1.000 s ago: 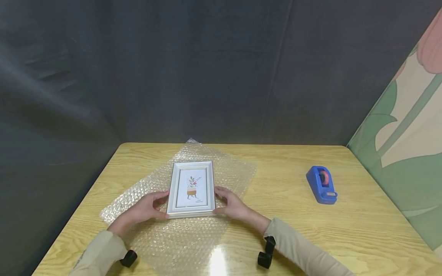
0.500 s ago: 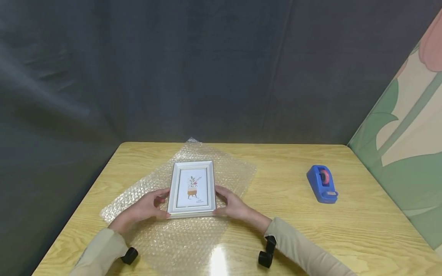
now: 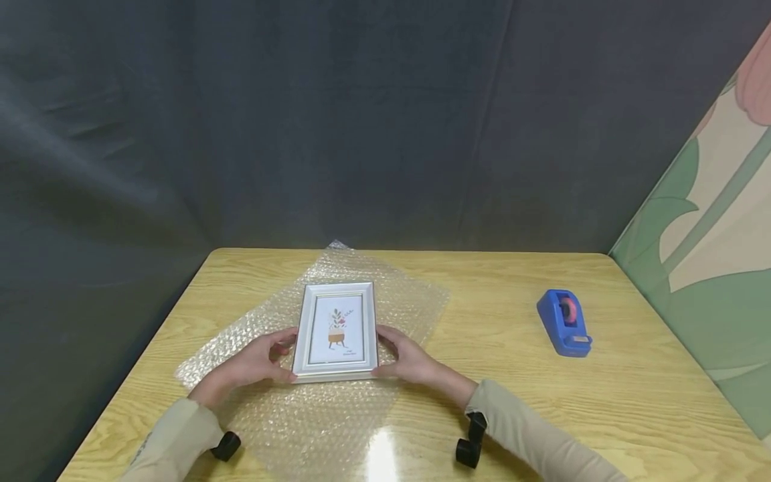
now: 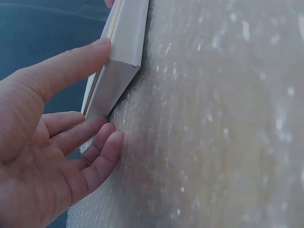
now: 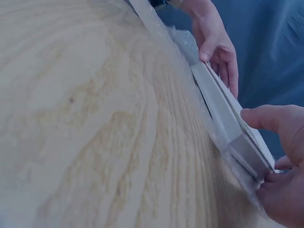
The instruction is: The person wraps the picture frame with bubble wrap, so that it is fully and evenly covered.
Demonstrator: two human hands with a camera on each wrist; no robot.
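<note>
A white picture frame [image 3: 337,333] with a plant print lies face up on a clear sheet of bubble wrap [image 3: 319,422]. My left hand [image 3: 255,360] holds its left side, thumb at the near corner. On the opposite side, my right hand [image 3: 406,358] grips the frame with the thumb at the near right corner. The left wrist view shows the thumb on the upper edge of the frame [image 4: 114,85] and the fingers bent along its side wall. In the right wrist view, the fingertips of the right hand [image 5: 285,152] reach low on the side wall.
A blue tape dispenser [image 3: 565,325] with a pink roll stands on the right part of the wooden table [image 3: 494,308]. Dark curtains [image 3: 361,127] hang behind and to the left. A flower-patterned panel [image 3: 717,268] borders the right edge.
</note>
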